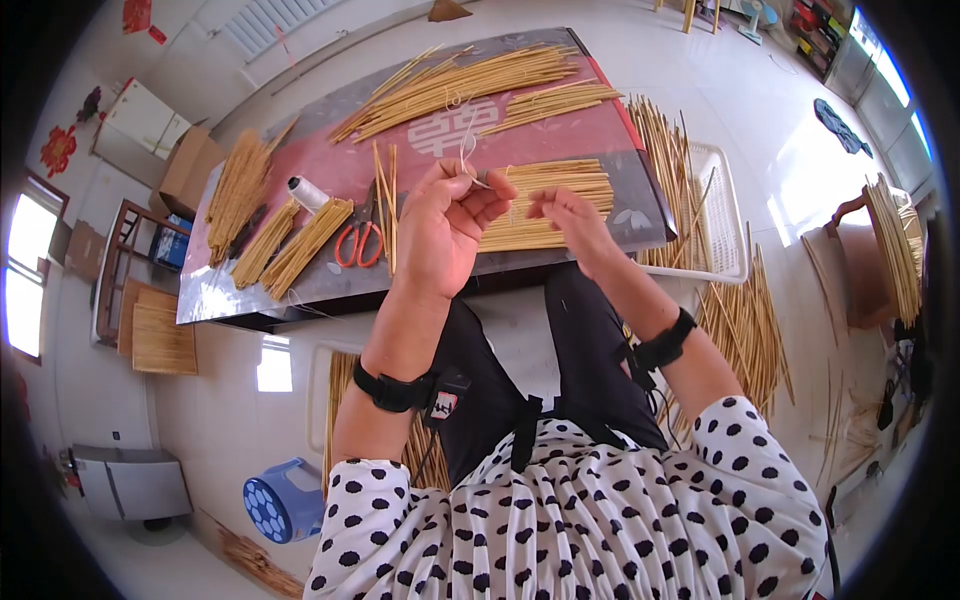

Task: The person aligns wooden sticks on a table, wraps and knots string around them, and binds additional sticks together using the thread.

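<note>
My left hand (440,225) is raised above the near edge of the table, thumb and fingers pinched on a white string (466,148). The string loops up from the fingertips over the table cloth. To its right my right hand (582,228) hangs with fingers curled together; whatever they hold, if anything, is too small to make out. Beneath and between both hands lies a row of straw-coloured sticks (560,180). Left of my left hand are orange-handled scissors (358,245), a few upright-lying sticks (388,200) and a white thread spool (308,195).
Tied stick bundles (310,250) lie at the table's left, with a larger bundle (240,190) behind. More sticks (470,85) cover the far side. A white plastic basket (735,215) stands right of the table. A blue stool (285,500) is at lower left.
</note>
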`<act>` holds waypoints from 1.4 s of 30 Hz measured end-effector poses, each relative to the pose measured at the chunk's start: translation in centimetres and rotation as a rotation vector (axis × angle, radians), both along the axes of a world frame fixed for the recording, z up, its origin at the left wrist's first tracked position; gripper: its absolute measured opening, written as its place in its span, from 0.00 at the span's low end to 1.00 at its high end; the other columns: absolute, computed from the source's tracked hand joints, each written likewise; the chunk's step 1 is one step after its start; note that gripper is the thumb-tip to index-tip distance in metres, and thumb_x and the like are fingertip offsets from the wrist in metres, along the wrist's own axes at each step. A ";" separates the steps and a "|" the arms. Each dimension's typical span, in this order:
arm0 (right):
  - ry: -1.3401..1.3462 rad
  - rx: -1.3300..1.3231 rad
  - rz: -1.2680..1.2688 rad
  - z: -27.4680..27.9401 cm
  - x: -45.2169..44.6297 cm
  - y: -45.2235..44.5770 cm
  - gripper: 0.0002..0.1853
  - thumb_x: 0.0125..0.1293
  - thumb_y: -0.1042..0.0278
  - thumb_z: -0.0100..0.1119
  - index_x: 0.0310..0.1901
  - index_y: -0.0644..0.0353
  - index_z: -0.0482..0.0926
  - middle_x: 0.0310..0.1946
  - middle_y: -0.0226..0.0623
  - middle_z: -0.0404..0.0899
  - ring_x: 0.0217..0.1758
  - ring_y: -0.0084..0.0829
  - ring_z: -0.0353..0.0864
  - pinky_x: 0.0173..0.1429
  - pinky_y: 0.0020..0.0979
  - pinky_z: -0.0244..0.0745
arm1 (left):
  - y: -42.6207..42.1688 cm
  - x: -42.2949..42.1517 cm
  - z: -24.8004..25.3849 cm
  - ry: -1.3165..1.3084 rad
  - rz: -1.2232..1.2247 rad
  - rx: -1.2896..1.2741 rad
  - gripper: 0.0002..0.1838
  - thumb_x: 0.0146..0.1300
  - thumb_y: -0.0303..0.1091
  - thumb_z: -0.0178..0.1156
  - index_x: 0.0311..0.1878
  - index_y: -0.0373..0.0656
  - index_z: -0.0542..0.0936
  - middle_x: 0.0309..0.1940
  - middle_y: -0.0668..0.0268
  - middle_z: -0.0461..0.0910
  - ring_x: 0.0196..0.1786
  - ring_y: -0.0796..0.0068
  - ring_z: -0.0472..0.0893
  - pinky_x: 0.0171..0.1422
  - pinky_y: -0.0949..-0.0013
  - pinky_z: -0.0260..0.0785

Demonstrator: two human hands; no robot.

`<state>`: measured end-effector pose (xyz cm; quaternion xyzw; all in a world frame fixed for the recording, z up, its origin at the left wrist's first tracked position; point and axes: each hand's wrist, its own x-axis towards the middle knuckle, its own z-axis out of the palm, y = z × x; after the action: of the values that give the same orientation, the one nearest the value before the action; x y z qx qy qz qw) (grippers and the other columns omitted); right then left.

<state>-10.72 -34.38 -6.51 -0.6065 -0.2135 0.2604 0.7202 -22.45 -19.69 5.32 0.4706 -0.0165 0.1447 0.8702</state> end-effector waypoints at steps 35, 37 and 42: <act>-0.614 -0.797 0.197 -1.9 -6.3 -15.4 0.11 0.64 0.73 0.53 0.47 0.62 0.78 0.27 0.42 0.80 0.35 0.45 0.83 0.43 0.40 0.77 | 1.5 -6.9 -8.1 0.477 0.027 1.248 0.13 0.63 0.27 0.56 0.50 0.34 0.79 0.44 0.52 0.82 0.42 0.55 0.82 0.49 0.66 0.73; -0.612 -0.841 0.236 -1.7 -6.5 -15.3 0.13 0.63 0.72 0.54 0.49 0.62 0.77 0.35 0.45 0.80 0.41 0.49 0.81 0.48 0.43 0.75 | 2.0 -6.3 -8.9 0.455 0.009 1.379 0.14 0.64 0.28 0.56 0.52 0.34 0.78 0.47 0.50 0.80 0.47 0.55 0.81 0.52 0.66 0.72; -0.745 -0.728 0.097 -0.9 -4.0 -13.7 0.17 0.63 0.70 0.55 0.53 0.61 0.74 0.51 0.48 0.77 0.55 0.51 0.75 0.57 0.43 0.71 | 4.0 -2.7 -11.5 0.241 0.328 1.700 0.24 0.66 0.34 0.55 0.64 0.37 0.68 0.64 0.52 0.68 0.67 0.53 0.67 0.66 0.55 0.62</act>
<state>-14.73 -48.11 -7.39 -0.8585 -0.3789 0.1173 0.3250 -25.12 -15.70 -6.17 0.9687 0.0410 0.1561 0.1886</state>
